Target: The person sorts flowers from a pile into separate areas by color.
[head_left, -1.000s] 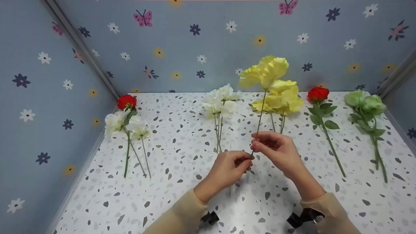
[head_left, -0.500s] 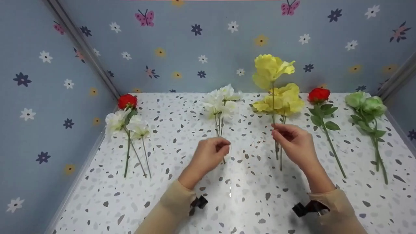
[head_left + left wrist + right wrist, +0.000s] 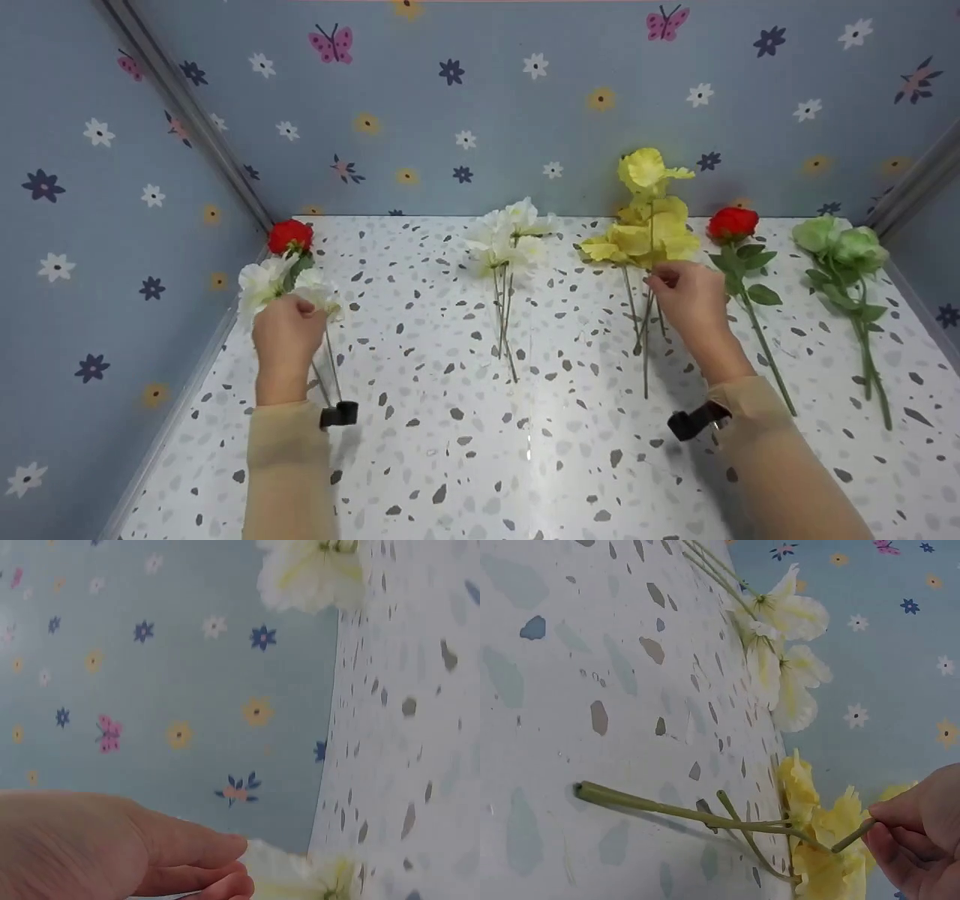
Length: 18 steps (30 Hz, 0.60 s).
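My left hand is over the white flowers at the left. In the left wrist view its fingers extend loosely beside a white bloom, with nothing visible between them. A red rose lies behind this hand, its lower stem hidden. My right hand pinches the thin stem of a yellow flower between thumb and fingers, and its bloom stands up against the back wall. More yellow flowers lie right beneath, their stems showing in the right wrist view.
In the middle lies a bunch of white flowers. Right of my right hand are a second red rose and green flowers. Patterned walls border the speckled table at the back and sides.
My left hand has let go of the yellow flower's stem and moved far left to the white flowers. My right hand has carried the yellow flower right and lower, over the other yellow ones.
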### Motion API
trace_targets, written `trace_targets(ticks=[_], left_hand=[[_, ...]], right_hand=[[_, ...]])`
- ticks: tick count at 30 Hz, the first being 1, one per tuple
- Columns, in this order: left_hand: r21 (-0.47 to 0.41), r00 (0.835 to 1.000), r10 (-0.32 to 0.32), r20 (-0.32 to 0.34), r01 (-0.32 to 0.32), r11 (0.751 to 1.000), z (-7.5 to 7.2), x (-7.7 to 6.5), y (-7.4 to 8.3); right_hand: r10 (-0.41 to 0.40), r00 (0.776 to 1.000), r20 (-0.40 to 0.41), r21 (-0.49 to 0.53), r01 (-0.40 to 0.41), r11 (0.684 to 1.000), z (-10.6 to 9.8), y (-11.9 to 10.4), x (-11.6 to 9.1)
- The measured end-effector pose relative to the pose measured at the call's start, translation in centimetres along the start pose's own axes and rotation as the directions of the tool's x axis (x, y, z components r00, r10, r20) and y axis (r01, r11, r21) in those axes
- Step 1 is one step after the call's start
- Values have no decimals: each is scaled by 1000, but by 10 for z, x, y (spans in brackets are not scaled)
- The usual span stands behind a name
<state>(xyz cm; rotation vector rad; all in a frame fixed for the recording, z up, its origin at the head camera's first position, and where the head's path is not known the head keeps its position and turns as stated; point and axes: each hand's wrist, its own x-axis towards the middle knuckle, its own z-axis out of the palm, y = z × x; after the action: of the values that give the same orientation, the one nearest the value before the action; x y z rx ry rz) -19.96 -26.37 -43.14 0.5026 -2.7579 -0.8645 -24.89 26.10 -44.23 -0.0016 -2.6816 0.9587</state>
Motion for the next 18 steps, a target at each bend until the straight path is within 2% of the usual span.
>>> trace_targets(ticks=[3,7,12,18], left_hand=[[54,996,-84,-2,84,995,-8,4,-22],[128,983,-156,102,142,982,-10,6,-36],[189,937,-202,285,152,970,-8,4,-34],[165,927,-176,331,127,978,-2,3,-23]], right_hand=[[-2,1000,-3,-14,2,1000,6,4,2],[22,999,23,-30,-22,999,13,9,1],[60,996,65,-47,-57,997,19,16,0],[69,994,88,-57,-64,996,21,20,-3]])
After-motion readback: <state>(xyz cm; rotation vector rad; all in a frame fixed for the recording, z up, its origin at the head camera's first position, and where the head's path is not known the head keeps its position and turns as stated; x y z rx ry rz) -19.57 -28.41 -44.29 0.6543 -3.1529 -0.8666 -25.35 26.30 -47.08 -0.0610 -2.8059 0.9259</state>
